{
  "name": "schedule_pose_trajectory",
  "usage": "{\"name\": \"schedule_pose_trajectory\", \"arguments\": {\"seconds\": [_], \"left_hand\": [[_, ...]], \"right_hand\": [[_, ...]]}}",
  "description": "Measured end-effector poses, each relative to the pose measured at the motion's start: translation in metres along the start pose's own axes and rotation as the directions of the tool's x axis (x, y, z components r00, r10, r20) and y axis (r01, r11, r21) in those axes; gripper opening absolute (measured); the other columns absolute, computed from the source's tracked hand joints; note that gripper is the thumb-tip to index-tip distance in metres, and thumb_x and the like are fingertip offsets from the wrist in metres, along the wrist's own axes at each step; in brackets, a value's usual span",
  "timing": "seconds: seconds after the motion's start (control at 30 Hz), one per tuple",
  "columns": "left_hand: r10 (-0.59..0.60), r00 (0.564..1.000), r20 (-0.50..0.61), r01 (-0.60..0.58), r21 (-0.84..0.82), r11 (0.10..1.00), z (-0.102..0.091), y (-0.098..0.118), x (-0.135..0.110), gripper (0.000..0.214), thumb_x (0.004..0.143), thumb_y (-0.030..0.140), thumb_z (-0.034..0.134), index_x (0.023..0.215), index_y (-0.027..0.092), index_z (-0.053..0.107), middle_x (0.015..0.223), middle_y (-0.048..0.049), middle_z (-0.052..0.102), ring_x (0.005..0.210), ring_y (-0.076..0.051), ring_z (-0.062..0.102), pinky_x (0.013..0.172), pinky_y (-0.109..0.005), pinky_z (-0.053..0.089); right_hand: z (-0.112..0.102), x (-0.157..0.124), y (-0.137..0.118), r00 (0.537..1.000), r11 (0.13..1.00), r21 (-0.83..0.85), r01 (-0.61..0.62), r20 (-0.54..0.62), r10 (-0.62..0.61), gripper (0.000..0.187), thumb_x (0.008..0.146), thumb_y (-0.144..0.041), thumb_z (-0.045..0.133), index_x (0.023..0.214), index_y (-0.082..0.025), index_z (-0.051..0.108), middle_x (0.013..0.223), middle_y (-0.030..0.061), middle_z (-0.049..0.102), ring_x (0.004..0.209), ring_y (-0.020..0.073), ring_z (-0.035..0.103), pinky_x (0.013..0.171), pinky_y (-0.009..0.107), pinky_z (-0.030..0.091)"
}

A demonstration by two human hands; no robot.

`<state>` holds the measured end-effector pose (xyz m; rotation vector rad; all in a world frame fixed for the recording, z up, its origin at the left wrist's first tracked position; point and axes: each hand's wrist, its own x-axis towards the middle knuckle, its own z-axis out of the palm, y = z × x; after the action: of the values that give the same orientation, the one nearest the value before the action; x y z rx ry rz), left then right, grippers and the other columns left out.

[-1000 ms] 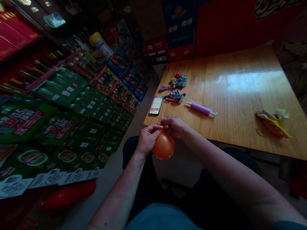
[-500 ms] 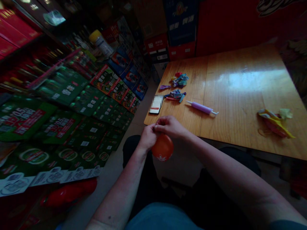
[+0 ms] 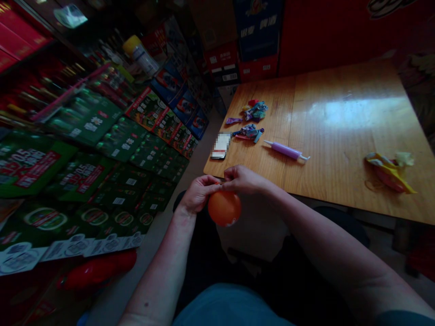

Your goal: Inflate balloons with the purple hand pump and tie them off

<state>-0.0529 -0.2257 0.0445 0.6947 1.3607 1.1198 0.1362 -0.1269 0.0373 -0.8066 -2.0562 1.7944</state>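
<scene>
A small inflated orange balloon [image 3: 224, 209] hangs below my two hands, over my lap in front of the table edge. My left hand [image 3: 200, 194] pinches the balloon's neck between thumb and fingers. Close beside it, my right hand [image 3: 243, 179] is closed at the same neck, its fingertips nearly meeting those of the left. The knot area is too small to make out. On the table lie a purple balloon pump [image 3: 287, 151], a phone [image 3: 220, 146] near the left corner, and crumpled balloons [image 3: 249, 132] in two small heaps.
The wooden table [image 3: 333, 167] spans the right side. A yellow packet [image 3: 390, 174] lies near its front edge, with a rubber band beside it. Green beer cartons [image 3: 78, 179] are stacked at left, and boxes [image 3: 258, 34] stand behind the table.
My left hand has shifted left and turned, its fingers now stretched more toward the right hand. The balloon has swung slightly left. The right hand stays closed at the neck.
</scene>
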Motion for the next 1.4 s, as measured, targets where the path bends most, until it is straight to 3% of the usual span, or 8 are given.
{"name": "schedule_pose_trajectory", "arguments": {"seconds": [0.33,0.53,0.7,0.83,1.0,1.17,1.3,1.4], "left_hand": [[-0.058,0.997,-0.043,0.058,-0.010,0.998,-0.007,-0.003,0.006,0.037,0.056,0.028,0.103,0.082,0.016,0.079,0.081,-0.0032,0.075,0.072,-0.013,0.067,0.069,-0.022,0.052],[0.143,0.964,-0.223,-0.148,-0.003,0.989,0.021,-0.007,0.010,0.040,0.060,0.031,0.101,0.089,0.016,0.077,0.088,-0.0010,0.076,0.081,-0.012,0.068,0.078,-0.022,0.052],[0.122,0.930,-0.347,-0.164,-0.094,0.982,0.038,-0.013,0.014,0.049,0.055,0.039,0.102,0.091,0.015,0.079,0.088,-0.0045,0.078,0.080,-0.017,0.071,0.080,-0.029,0.055],[0.215,0.908,-0.360,-0.245,-0.041,0.969,0.041,-0.016,0.013,0.041,0.059,0.038,0.100,0.090,0.017,0.082,0.090,-0.0046,0.080,0.082,-0.017,0.072,0.081,-0.029,0.055],[0.127,0.946,-0.299,-0.142,-0.028,0.989,0.038,-0.007,0.012,0.041,0.056,0.038,0.100,0.086,0.015,0.083,0.088,-0.0072,0.081,0.079,-0.020,0.072,0.079,-0.032,0.056],[0.218,0.903,-0.369,-0.248,-0.034,0.968,0.042,-0.008,0.013,0.036,0.059,0.033,0.098,0.085,0.016,0.080,0.087,-0.0053,0.079,0.082,-0.018,0.072,0.081,-0.030,0.057],[0.344,0.852,-0.394,-0.384,-0.025,0.923,0.045,-0.022,0.019,0.030,0.071,0.033,0.090,0.090,0.018,0.073,0.089,-0.0019,0.076,0.081,-0.015,0.071,0.080,-0.028,0.056],[0.385,0.835,-0.392,-0.429,-0.027,0.903,0.043,-0.030,0.027,0.029,0.077,0.034,0.086,0.094,0.020,0.068,0.092,-0.0016,0.074,0.082,-0.015,0.070,0.080,-0.028,0.056]], "right_hand": [[0.011,0.007,0.004,0.985,0.966,-0.249,0.076,-0.134,-0.112,0.013,0.084,-0.018,0.070,0.090,-0.015,0.081,0.082,0.0064,0.076,0.073,0.0160,0.065,0.066,0.026,0.041],[0.014,0.008,0.005,0.937,0.942,-0.324,0.090,-0.293,-0.190,0.017,0.088,-0.012,0.066,0.094,-0.012,0.082,0.086,0.0081,0.078,0.075,0.0156,0.065,0.070,0.026,0.041],[0.012,0.007,0.005,0.891,0.954,-0.278,0.113,-0.397,-0.221,0.014,0.091,-0.014,0.067,0.093,-0.013,0.081,0.087,0.0084,0.079,0.076,0.0163,0.067,0.071,0.026,0.043],[0.013,0.008,0.010,0.884,0.954,-0.279,0.111,-0.410,-0.223,0.012,0.091,-0.017,0.069,0.091,-0.013,0.080,0.080,0.0068,0.077,0.069,0.0148,0.063,0.066,0.025,0.040],[0.017,0.008,0.015,0.857,0.929,-0.340,0.144,-0.426,-0.288,0.015,0.094,-0.016,0.065,0.091,-0.013,0.079,0.086,0.0096,0.078,0.076,0.0180,0.068,0.070,0.027,0.041],[0.021,0.006,0.013,0.837,0.904,-0.391,0.171,-0.426,-0.342,0.019,0.096,-0.019,0.061,0.093,-0.014,0.079,0.087,0.0110,0.077,0.080,0.0199,0.068,0.072,0.029,0.041],[0.022,0.007,0.007,0.868,0.969,-0.192,0.158,-0.441,-0.229,0.013,0.091,-0.020,0.066,0.090,-0.016,0.077,0.083,0.0072,0.074,0.075,0.0165,0.062,0.070,0.028,0.040],[0.015,0.009,0.003,0.916,0.932,0.348,0.104,-0.398,0.047,0.006,0.084,-0.022,0.072,0.086,-0.016,0.071,0.074,0.0026,0.066,0.064,0.0118,0.054,0.058,0.024,0.036]]}}
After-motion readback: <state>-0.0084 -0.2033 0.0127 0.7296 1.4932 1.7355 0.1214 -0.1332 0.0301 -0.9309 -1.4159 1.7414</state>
